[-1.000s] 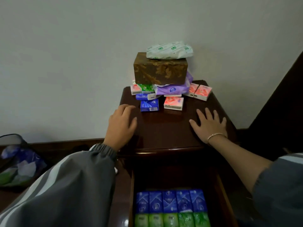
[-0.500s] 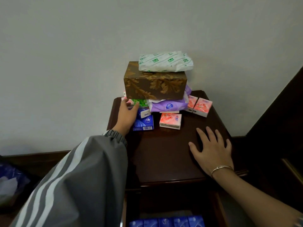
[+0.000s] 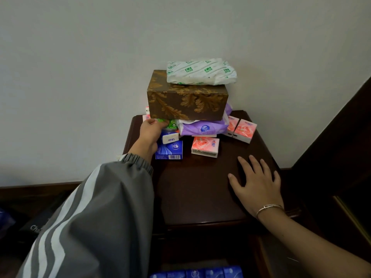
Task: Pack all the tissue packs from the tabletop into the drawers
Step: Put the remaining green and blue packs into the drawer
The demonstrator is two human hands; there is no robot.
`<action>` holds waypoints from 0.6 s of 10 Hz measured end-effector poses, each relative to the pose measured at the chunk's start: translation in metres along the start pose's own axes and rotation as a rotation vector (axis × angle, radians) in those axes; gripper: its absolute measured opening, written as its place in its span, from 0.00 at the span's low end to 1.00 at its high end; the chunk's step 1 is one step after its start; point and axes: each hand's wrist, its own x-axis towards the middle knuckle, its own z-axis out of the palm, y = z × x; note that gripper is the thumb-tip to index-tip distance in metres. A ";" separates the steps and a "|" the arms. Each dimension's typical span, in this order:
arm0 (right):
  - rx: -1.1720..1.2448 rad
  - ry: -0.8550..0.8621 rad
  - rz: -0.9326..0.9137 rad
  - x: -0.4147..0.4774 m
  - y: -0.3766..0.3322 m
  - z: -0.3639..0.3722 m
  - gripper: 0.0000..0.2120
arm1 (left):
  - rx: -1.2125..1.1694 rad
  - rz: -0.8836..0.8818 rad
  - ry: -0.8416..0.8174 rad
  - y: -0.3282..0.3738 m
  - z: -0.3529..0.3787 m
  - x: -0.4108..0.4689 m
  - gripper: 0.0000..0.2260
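Note:
Tissue packs are piled at the back of the dark wooden nightstand (image 3: 200, 187). A brown and gold tissue box (image 3: 186, 101) sits on the pile, with a white and green soft pack (image 3: 200, 72) on top of it. Under the box lie a green pack (image 3: 171, 123), a purple pack (image 3: 202, 128), blue packs (image 3: 170, 150) and pink packs (image 3: 204, 147). My left hand (image 3: 149, 135) reaches under the box's left end, its fingers curled on the green pack. Flat on the tabletop at the right rests my right hand (image 3: 257, 184). Blue packs (image 3: 196, 273) show in the open drawer below.
A white wall stands right behind the nightstand. Dark wooden furniture (image 3: 345, 157) rises on the right. Low at the left sit a dark ledge and a black item (image 3: 38, 225).
The view has tilted up, so the drawer has slid mostly out of sight. My left hand moved from the front left of the tabletop to the pile. My right hand stays flat.

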 end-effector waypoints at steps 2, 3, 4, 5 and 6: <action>-0.005 0.000 0.008 0.001 0.001 0.000 0.32 | 0.018 -0.054 -0.031 0.007 -0.001 -0.004 0.23; 0.002 -0.006 0.008 0.001 0.001 -0.001 0.32 | 0.002 -0.020 -0.046 0.005 -0.003 -0.008 0.24; 0.004 -0.007 0.007 0.000 0.000 -0.002 0.32 | -0.019 0.068 -0.054 0.003 -0.011 -0.015 0.19; -0.001 -0.004 0.004 -0.001 0.000 -0.002 0.32 | -0.033 0.171 -0.007 0.000 -0.017 -0.024 0.14; 0.003 -0.001 0.003 -0.002 0.001 -0.002 0.32 | -0.026 0.183 0.031 -0.006 -0.019 -0.033 0.16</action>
